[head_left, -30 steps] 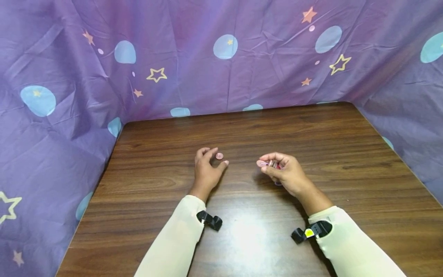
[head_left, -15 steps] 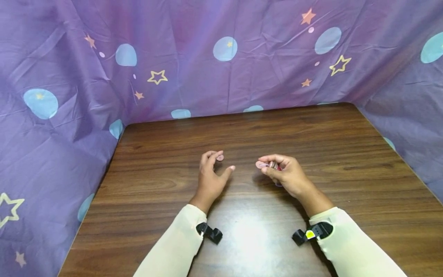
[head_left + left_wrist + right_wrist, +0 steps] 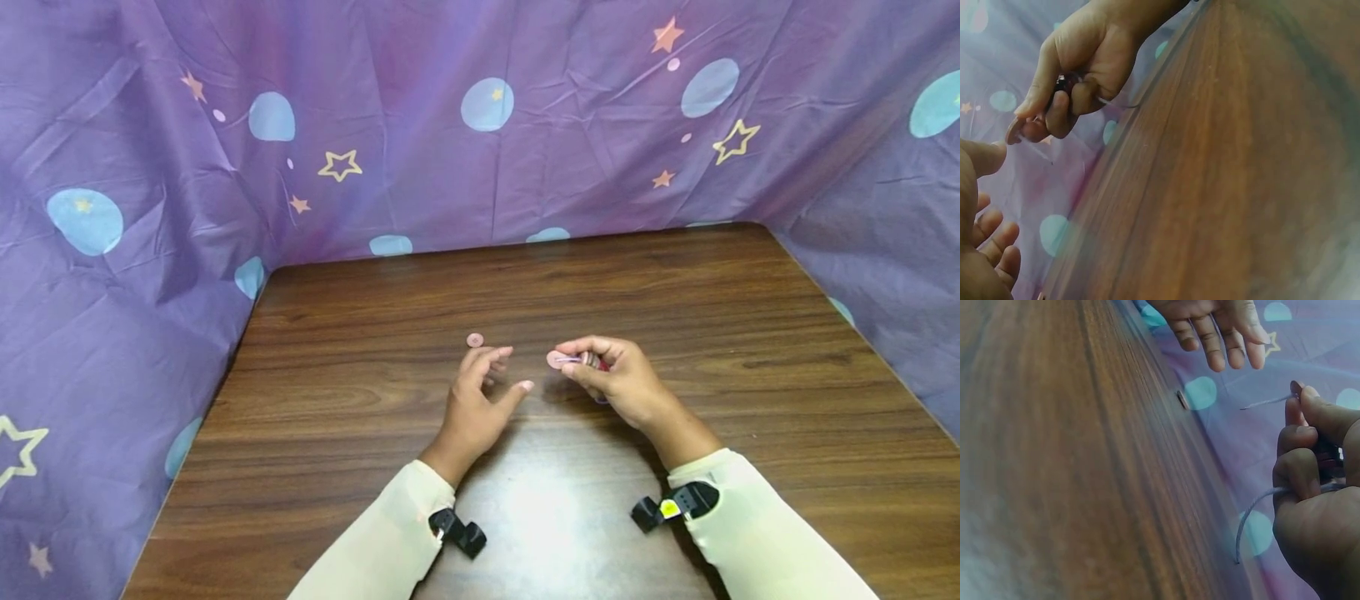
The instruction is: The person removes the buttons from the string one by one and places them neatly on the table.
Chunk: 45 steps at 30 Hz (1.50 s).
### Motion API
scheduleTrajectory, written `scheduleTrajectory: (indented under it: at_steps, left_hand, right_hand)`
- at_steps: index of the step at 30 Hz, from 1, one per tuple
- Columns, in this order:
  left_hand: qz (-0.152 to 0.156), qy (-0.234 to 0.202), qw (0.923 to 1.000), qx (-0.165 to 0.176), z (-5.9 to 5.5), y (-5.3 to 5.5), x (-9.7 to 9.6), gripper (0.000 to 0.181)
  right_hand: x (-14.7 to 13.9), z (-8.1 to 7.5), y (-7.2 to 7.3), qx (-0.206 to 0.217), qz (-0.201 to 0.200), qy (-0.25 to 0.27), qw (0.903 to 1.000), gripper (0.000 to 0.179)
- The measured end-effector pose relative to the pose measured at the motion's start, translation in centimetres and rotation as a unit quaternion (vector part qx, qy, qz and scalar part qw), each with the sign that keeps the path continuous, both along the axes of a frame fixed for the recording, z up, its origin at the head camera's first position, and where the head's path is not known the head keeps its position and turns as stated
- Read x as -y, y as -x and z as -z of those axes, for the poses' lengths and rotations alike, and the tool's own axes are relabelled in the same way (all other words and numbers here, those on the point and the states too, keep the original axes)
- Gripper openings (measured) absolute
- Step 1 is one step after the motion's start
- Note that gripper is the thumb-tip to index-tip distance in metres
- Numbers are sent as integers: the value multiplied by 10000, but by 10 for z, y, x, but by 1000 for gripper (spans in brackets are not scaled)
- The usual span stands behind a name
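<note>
My right hand (image 3: pixel 626 379) pinches a pink button (image 3: pixel 555 359) between thumb and forefinger. A thin pale purple cord (image 3: pixel 1266 402) sticks out past that button, its tip pointing toward my left hand (image 3: pixel 480 408). More small round pieces, dark in the right wrist view (image 3: pixel 1329 459), sit stacked inside the curled right fingers, and the cord's other end hangs below them. My left hand holds nothing; its fingers are loosely bent, with the thumb apart, a short way left of the held button. Another pink button (image 3: pixel 475 340) lies flat on the table just beyond the left fingers.
The brown wood-grain table (image 3: pixel 360 317) reaches back to a purple curtain (image 3: pixel 420 125) with stars and blue dots, which hangs along its back and sides. Black wrist cameras (image 3: pixel 459 532) are strapped over both pale sleeves.
My left hand has drawn away from the button on the table and moved right, toward my right hand. The right hand keeps its pinch and has shifted only slightly left.
</note>
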<state>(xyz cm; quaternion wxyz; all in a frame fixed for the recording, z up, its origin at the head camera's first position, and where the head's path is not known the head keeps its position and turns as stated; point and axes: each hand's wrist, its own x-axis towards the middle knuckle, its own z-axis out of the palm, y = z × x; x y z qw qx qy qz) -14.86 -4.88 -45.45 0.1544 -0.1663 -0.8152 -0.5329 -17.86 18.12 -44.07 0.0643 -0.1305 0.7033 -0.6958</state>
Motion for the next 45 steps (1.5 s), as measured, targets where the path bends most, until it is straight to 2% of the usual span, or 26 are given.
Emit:
scheduleTrajectory:
  at_steps: [10, 19, 20, 23, 27, 30, 33, 35, 41, 45]
  left_hand:
    - [180, -284, 9993, -145, 1, -1, -3, 42]
    - [465, -557, 9973, -108, 2, -2, -7, 41]
    - [463, -543, 9974, -98, 1, -3, -7, 41]
    - [487, -502, 9975, -82, -12, -10, -8, 39]
    - [471, -418, 9979, -150, -11, -9, -7, 36]
    - [446, -387, 9981, -155, -6, -8, -7, 36]
    - [472, -413, 9980, -90, -18, -14, -8, 35]
    - [518, -456, 9976, -76, -20, -15, -9, 35]
    - [531, -449, 9975, -80, -4, -7, -8, 34]
    - [634, -476, 9968, -73, 1, -4, -6, 31]
  right_hand:
    - [5, -3, -5, -41, -28, -188, 9998, 29]
    - [10, -2, -8, -18, -66, -381, 9993, 29]
    - [11, -2, -9, -7, -77, -428, 9991, 30]
    - [13, -3, -10, 28, -92, -499, 9987, 30]
    - [15, -4, -13, 26, -45, -561, 9984, 30]
    - [17, -5, -14, -5, -41, -623, 9981, 29]
    - [19, -5, -15, -19, -73, -601, 9982, 28]
    - [20, -5, -15, -51, -107, -557, 9984, 26]
    - [20, -2, -15, -162, -280, -443, 9985, 25]
    - [20, -1, -16, -196, -338, -399, 9984, 25]
